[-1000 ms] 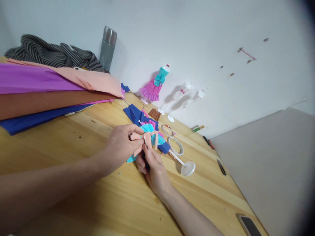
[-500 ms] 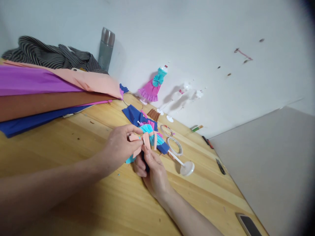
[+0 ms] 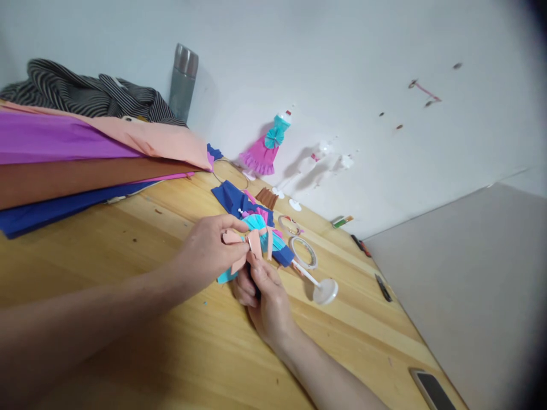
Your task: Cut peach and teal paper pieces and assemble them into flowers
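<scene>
My left hand [image 3: 210, 246] pinches a peach paper bow [image 3: 240, 259] with loose strips between thumb and fingertips. My right hand [image 3: 265, 293] is closed around a dark-handled tool [image 3: 252, 275] whose thin metal end reaches up against the bow. The kind of tool is mostly hidden by my fingers. Just beyond the bow lies a doll stand [image 3: 306, 274] with a white rod and round base, dressed in blue and turquoise pleated paper [image 3: 255, 223]. A turquoise paper piece [image 3: 226, 277] shows below my left fingers.
Coloured paper sheets [image 3: 68, 182] and a striped cloth [image 3: 94, 91] lie at left by a grey bottle [image 3: 183, 82]. A doll in a pink paper dress [image 3: 260, 155] leans at the wall. Tape rolls [image 3: 315, 259], a cutter [image 3: 383, 287] and a phone [image 3: 432, 390] lie at right.
The view has shifted very slightly. Both hands keep the same grip on the bow and the tool, with almost no movement.
</scene>
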Demonstrator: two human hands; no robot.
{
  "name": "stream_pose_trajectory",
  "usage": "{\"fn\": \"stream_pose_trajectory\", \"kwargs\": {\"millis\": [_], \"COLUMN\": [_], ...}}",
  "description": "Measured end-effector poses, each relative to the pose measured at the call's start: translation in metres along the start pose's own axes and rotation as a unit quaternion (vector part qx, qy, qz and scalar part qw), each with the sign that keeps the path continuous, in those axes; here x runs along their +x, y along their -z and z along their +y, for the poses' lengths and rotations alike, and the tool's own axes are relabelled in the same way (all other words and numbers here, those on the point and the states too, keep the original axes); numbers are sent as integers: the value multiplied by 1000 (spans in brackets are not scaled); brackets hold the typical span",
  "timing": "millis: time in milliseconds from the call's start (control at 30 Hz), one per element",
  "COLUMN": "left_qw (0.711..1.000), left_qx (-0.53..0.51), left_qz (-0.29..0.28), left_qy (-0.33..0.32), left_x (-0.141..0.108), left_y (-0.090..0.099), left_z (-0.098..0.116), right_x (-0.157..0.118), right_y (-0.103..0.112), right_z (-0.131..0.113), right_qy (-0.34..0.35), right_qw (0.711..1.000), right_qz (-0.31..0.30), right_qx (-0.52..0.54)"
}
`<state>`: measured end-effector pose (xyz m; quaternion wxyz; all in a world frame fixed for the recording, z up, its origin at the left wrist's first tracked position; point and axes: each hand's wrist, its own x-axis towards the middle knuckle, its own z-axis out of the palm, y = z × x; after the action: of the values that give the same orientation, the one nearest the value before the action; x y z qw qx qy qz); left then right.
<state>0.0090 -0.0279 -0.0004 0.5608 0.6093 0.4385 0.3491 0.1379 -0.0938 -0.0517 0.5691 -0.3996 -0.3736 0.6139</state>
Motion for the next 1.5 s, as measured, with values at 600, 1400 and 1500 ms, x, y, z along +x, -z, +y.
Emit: {"fn": "stream_pose_trajectory", "kwargs": {"millis": [600, 1400, 1500], "left_qw": [999, 998, 998], "left_qx": [28, -67, -63], "left_qz": [-30, -7, 1], "left_qy": [-10, -2, -9], "left_x": [4, -3, -3], "left_y": [8, 9, 8], "left_z": [8, 14, 13], "right_x": [0, 12, 10], "right_y": [0, -14, -15], "right_z": [-3, -14, -12], "right_qy": [9, -11, 8], "right_qw": [1000, 999, 999], "right_qz": [-17, 27, 36], "right_qx": [6, -20, -38]}}
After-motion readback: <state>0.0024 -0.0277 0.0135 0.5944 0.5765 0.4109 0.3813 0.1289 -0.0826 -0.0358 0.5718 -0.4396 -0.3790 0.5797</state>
